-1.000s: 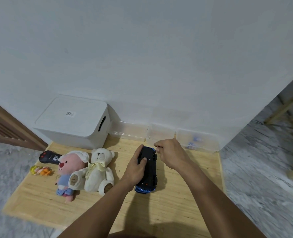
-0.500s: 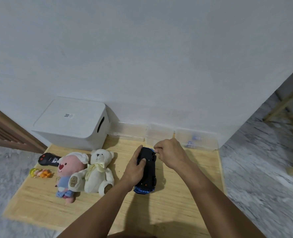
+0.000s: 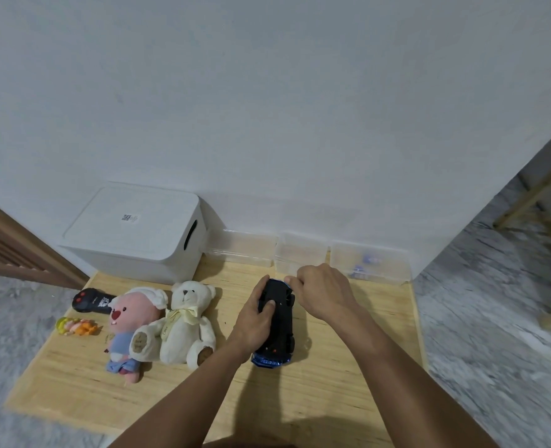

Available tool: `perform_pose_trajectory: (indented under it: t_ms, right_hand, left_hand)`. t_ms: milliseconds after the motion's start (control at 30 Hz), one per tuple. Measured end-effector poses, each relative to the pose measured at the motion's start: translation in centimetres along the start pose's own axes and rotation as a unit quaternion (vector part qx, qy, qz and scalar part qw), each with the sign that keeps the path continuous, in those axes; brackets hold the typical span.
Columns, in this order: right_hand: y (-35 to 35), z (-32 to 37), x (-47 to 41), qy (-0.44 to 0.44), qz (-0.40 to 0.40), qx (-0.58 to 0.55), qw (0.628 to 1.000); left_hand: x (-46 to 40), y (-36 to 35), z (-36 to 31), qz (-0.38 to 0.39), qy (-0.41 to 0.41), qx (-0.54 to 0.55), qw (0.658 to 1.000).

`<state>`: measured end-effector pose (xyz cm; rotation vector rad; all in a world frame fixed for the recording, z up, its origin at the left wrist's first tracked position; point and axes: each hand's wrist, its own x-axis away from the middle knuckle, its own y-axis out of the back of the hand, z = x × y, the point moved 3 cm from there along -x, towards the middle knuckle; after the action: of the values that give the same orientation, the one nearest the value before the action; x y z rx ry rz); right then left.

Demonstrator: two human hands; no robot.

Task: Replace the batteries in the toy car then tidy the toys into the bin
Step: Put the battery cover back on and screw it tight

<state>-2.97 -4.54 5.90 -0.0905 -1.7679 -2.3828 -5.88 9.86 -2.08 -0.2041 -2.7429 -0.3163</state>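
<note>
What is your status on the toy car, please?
Left hand holds car, belly up. Right hand pinches its far end. Bin lidded.

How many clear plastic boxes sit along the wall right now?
3, in a row against the wall: left clear box beside the white bin, middle clear box, right clear box with small blue items inside.

Materials and finishes around the wooden board (image 3: 348,392)

Board: pale, matt wood grain. On it: toy car (image 3: 279,321), black matt plastic underside; teddy bear (image 3: 186,321), cream plush; bin (image 3: 131,234), smooth white plastic.
</note>
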Motion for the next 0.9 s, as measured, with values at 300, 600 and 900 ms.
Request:
perform_pose_trajectory:
  t_ms: [300, 600, 900]
  right_hand:
    - [-1.9, -2.7, 0.1, -0.139, -0.065, -0.233, 0.96]
    - [-10.0, -3.2, 1.8, -0.207, -0.015, -0.212, 0.955]
    - [-12.3, -3.7, 2.3, -0.166, -0.003, -0.149, 0.975]
  left_hand:
    - [0.3, 1.4, 0.5, -0.033, 0.058, 0.05, 0.996]
    - [0.6, 2.8, 1.1, -0.06, 0.132, 0.173, 0.974]
    - [1.0, 3.2, 1.2, -0.05, 0.144, 0.216, 0.964]
